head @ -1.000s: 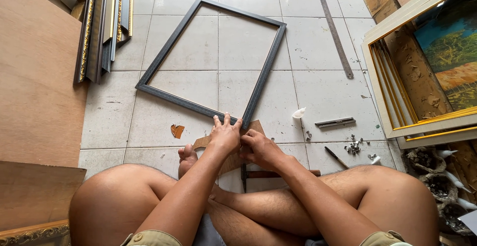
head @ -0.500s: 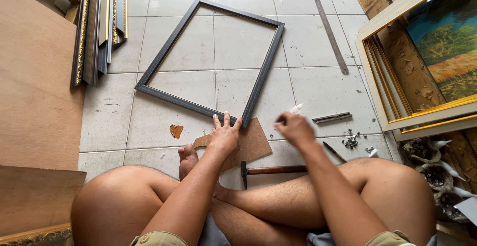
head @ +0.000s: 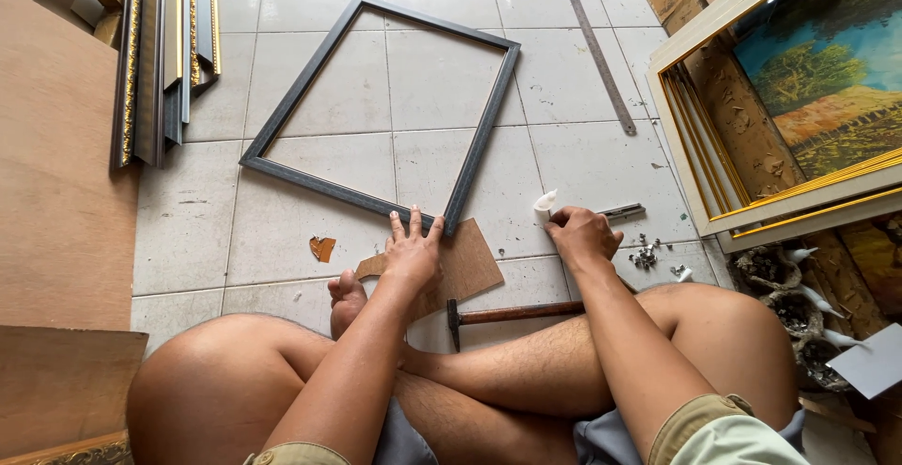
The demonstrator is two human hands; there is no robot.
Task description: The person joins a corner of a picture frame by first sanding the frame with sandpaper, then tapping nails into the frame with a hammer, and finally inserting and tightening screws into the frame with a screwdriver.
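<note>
Left hand [head: 411,251] flat, fingers spread; right hand [head: 583,236] curled closed.

I saw a long metal ruler [head: 594,47] on the tiles, a framed painting [head: 817,99] at right, mouldings [head: 164,52] stacked at left.

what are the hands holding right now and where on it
The right hand grips a small white tube by its lower end. The left hand holds nothing; it lies flat on a brown cardboard piece.
</note>
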